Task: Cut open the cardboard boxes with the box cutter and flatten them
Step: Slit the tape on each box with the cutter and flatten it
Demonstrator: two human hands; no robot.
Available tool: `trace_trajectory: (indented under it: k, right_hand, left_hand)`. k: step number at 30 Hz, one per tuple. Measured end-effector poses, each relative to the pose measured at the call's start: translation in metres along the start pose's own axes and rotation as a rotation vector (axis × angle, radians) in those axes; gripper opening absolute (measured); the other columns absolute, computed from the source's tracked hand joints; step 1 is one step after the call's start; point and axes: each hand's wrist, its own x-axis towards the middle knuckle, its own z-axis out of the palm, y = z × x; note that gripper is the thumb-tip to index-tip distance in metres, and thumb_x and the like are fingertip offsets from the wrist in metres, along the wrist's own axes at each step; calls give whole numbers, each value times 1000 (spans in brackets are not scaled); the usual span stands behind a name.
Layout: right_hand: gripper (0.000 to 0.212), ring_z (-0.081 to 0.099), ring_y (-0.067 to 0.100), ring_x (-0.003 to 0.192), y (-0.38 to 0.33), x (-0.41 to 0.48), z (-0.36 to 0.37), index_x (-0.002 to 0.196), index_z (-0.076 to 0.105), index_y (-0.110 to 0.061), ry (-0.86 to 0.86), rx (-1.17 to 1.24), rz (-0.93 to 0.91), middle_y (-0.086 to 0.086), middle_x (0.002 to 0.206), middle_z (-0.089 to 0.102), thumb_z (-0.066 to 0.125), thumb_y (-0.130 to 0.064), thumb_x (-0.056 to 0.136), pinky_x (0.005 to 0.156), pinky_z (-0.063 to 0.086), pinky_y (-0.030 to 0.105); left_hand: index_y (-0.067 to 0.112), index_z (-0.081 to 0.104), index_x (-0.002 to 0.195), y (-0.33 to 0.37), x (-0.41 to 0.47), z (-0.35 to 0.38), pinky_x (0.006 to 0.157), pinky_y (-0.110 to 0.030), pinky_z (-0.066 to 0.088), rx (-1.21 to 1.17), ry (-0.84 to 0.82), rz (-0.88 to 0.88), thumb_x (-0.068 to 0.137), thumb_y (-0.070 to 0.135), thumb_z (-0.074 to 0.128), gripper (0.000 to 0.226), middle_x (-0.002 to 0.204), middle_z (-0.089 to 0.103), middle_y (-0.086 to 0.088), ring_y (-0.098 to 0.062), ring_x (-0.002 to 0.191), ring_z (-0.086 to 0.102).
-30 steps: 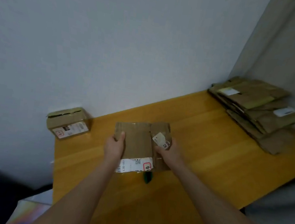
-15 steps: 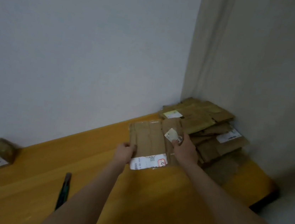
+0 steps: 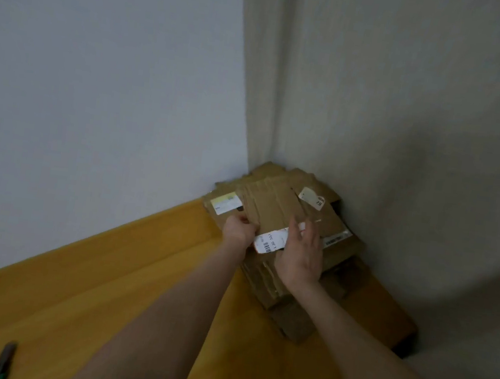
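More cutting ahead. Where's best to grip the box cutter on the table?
Probably mid-body, from above, pinching across its narrow width: the box cutter lies flat on the table, long and slim. Which end holds the blade is too blurred to tell.

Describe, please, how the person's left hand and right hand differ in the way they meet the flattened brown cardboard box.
The left hand curls round the left edge of the flattened brown cardboard box; the right hand holds nothing, fingers spread. The left hand sits at that edge; the right hand lies over its white barcode label. Both are above the cardboard stack.
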Motion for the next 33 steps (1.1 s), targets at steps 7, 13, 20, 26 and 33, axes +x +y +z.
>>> trace_trajectory:
  k: [7, 13, 20, 26, 33]
  right_hand:
    - [95, -2, 35, 147, 25, 32, 7, 154, 0, -21, -160, -28, 16, 10, 161, 0, 66, -20, 86, 120, 13, 48]
    - [98, -5, 35, 147, 11, 34, 16, 154, -3, -23, -207, -75, -6, 10, 161, -5, 68, -22, 85, 118, 9, 51]
    - [109, -8, 38, 146, 6, 41, 22, 153, -10, -25, -150, -307, -103, 10, 160, -15, 73, -27, 81, 114, 12, 61]
    - [70, 5, 31, 148, -7, 60, 9, 153, 14, -13, -84, -356, -312, 6, 161, 14, 49, -3, 93, 120, 9, 48]
    - [69, -3, 39, 147, -32, 89, 9, 154, 11, -21, -182, -459, -284, 9, 162, 4, 50, -21, 97, 119, 6, 53]
  left_hand:
    - [9, 47, 138, 5, 6, 36, 94, -45, 53, 13, -199, 82, 89, -14, 43, 54, 132, 59, -12, -27, 111, 62]
    - [11, 32, 150, -8, -9, -14, 105, -39, 45, 431, -27, 219, 94, -1, 48, 59, 148, 44, -9, -27, 132, 46]
    - [11, 36, 147, -23, -18, -59, 91, -32, 50, 632, 60, 256, 97, 5, 46, 51, 144, 47, -10, -25, 124, 52]
    - [11, 17, 154, -13, -3, -38, 115, -39, 30, 1004, 6, 365, 95, 14, 54, 70, 161, 14, -11, -28, 147, 19]
    - [12, 7, 155, -1, 6, -28, 119, -39, 21, 1148, 15, 345, 96, 19, 55, 76, 163, 0, -9, -26, 150, 6]
